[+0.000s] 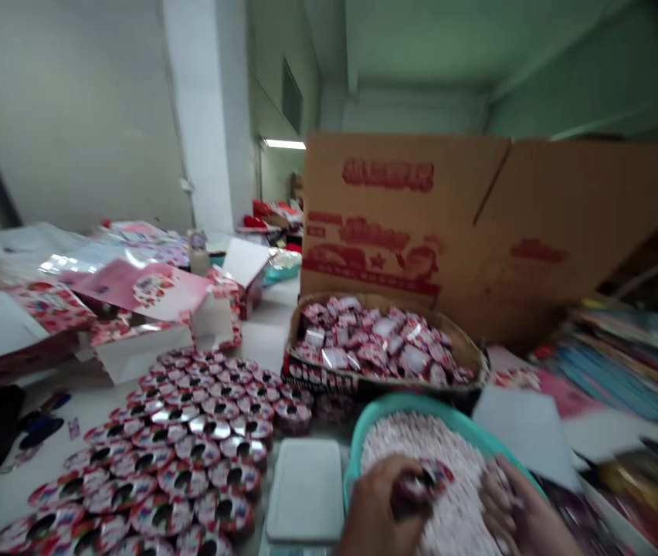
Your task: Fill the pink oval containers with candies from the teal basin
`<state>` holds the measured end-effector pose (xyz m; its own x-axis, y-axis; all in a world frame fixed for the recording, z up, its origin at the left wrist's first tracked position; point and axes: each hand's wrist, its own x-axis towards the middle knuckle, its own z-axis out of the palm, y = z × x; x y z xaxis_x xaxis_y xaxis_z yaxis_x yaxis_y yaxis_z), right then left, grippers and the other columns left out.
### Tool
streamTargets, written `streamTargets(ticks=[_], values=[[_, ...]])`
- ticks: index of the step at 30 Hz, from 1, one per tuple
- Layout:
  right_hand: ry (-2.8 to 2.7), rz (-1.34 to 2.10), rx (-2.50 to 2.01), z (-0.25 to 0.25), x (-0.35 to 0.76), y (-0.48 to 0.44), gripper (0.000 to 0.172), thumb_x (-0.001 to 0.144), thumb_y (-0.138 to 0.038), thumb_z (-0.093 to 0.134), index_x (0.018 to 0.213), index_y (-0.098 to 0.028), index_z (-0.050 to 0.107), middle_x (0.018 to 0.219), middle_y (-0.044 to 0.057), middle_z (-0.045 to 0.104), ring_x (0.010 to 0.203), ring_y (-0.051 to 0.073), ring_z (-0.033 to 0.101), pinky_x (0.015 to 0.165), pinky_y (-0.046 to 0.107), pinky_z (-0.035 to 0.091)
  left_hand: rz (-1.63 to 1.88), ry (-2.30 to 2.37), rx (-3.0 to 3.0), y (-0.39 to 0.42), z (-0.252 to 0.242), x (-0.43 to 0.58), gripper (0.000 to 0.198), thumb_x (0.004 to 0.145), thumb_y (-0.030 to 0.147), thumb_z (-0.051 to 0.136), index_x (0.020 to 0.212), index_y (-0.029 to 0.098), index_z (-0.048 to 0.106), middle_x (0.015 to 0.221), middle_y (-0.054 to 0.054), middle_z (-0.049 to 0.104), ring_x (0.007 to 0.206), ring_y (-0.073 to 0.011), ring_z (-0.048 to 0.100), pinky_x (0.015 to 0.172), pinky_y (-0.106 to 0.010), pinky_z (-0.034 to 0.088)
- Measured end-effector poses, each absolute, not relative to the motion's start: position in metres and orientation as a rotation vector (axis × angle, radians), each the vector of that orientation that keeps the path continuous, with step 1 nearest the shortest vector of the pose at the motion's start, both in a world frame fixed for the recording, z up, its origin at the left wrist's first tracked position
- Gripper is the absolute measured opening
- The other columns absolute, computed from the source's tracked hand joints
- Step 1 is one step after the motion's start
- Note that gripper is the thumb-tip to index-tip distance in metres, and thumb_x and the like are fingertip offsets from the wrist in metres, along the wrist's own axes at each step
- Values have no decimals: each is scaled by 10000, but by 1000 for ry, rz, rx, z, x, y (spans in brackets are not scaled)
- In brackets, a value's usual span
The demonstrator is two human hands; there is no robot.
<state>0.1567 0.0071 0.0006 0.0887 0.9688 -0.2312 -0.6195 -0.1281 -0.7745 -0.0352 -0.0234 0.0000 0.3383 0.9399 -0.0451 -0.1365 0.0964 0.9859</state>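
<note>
My left hand [384,506] is closed around a small round printed tub [422,490] with a dark opening, held tilted over a teal basin [364,432]. Small whitish-pink pieces [415,436] fill the basin. Over its right side is my right hand [511,506], its fingers curled and blurred; what they hold, if anything, I cannot make out. Left of the basin lies a white flat-topped device [306,490], perhaps a scale. Many similar round tubs [184,475], each with a dark hole in its top, stand close together in rows on the table.
Behind the basin, a low cut carton [329,378] holds many pink wrapped packs [375,340]. A tall brown cardboard box [392,208] rises behind it. Folded pink boxes [149,289] lie at the back left. Stacked printed sheets [624,371] are at the right.
</note>
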Motion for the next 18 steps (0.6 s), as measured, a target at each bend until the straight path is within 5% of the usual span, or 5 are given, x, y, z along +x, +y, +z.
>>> streamTargets(ticks=[11, 18], values=[[-442, 1393, -896, 40, 129, 9, 295, 684, -358, 770, 710, -172, 542, 494, -85, 364, 394, 38, 256, 312, 138, 201, 958, 1089, 1796, -20, -17, -23, 527, 723, 104, 636, 1218, 244, 516, 1182, -27, 635, 1074, -210, 584, 928, -318, 448], [-549, 1461, -962, 20, 111, 7, 298, 703, -417, 746, 689, -185, 561, 529, -42, 469, 448, 76, 366, 377, 171, 316, 949, 1098, 1807, -19, -21, -19, 446, 730, 103, 613, 1154, 229, 553, 1147, -32, 645, 1066, -222, 583, 924, -332, 442]])
